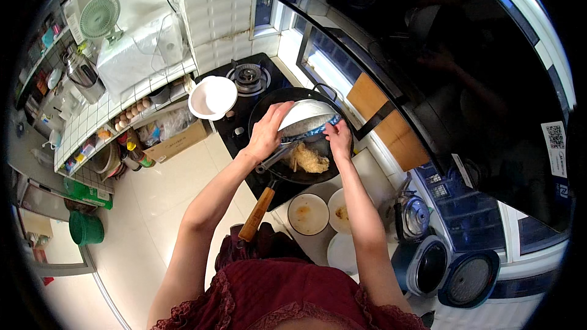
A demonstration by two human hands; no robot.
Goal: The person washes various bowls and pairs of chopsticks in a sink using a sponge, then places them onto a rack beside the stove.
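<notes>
My left hand grips the left side of a white bowl with a blue-patterned band, and my right hand holds its right side. Tilted between them, the bowl hangs over a dark wok. Inside the wok lies a clump of golden-brown food. A metal utensil rests across the wok's left side, its far end hidden by food and bowl. The wok's wooden handle points back toward my body. How much the bowl contains is hard to tell.
A white basin stands by the free gas burner. Stained plates sit on the counter right of the wok handle. The dark range hood overhangs at right. A glass-lidded pot and a rack with eggs flank the area.
</notes>
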